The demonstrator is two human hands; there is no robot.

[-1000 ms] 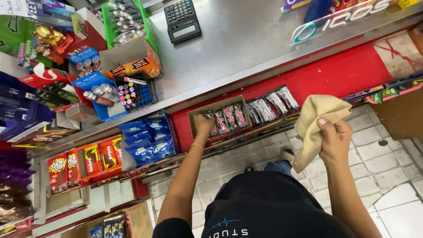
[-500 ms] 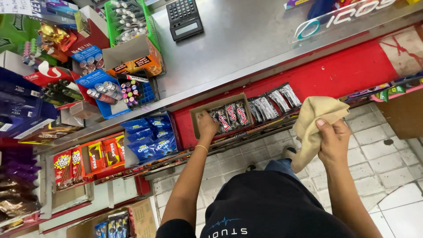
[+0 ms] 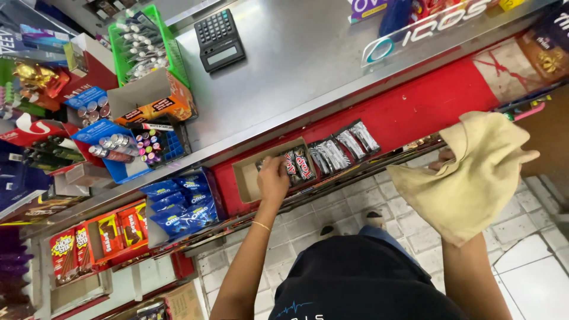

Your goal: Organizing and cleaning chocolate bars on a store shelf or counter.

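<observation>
- The left hand [image 3: 274, 178] is reaching down into the open brown cardboard display box [image 3: 246, 178] on the shelf below the steel counter [image 3: 308, 65], its fingers curled over the dark chocolate bars with red lettering [image 3: 299, 164] at the box's near end; whether they are actually pinching a bar I cannot tell.
- The right hand [image 3: 453, 160] is gripping a rumpled tan cloth [image 3: 471, 175], held up well clear of the shelf (most of that hand is hiding behind the fabric).
- Just beyond the left fingertips, toward the cloth, a loose row of dark grey wrapped bars [image 3: 344, 147] is leaning against the red shelf front [image 3: 415, 106].
- To do this well, I judge the left hand should be pressing the bars gently together, edges upright, without crushing the wrappers.
- The cloth should be staying off the stock.
</observation>
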